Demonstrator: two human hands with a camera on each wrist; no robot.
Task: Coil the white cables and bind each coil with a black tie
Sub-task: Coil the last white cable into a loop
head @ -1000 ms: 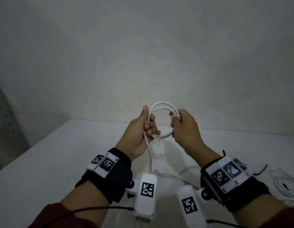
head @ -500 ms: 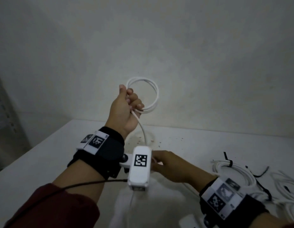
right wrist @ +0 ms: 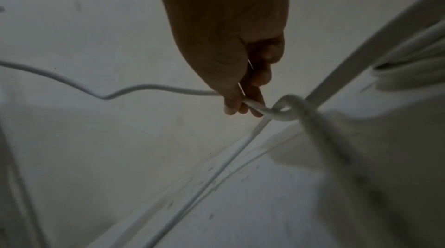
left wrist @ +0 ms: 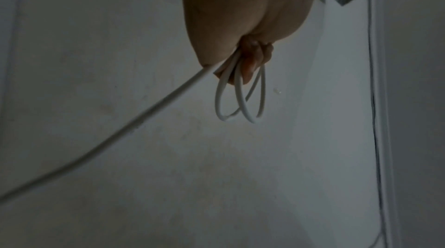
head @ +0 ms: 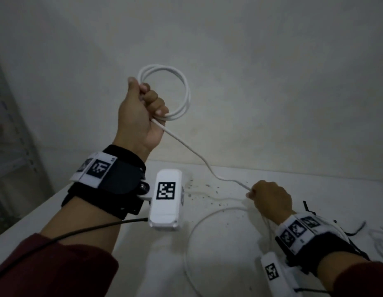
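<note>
Right hand (head: 269, 200) has slid rightward pinching cable (head: 186, 144); left hand (head: 141, 112) still grips coil (head: 182, 88)

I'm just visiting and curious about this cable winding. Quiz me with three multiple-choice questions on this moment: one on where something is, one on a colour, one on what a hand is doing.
1. Where is the coil?
A. raised in the left hand
B. flat on the table
C. hanging off the table edge

2. What colour is the cable?
A. black
B. white
C. red

3. What is the right hand doing?
A. resting open and idle
B. pinching the cable's loose run
C. gripping a black tie

Answers:
1 A, the fingers curl round the loops before the wall.
2 B, every strand looks white.
3 B, the run leads into its fingers just above the table.
</note>
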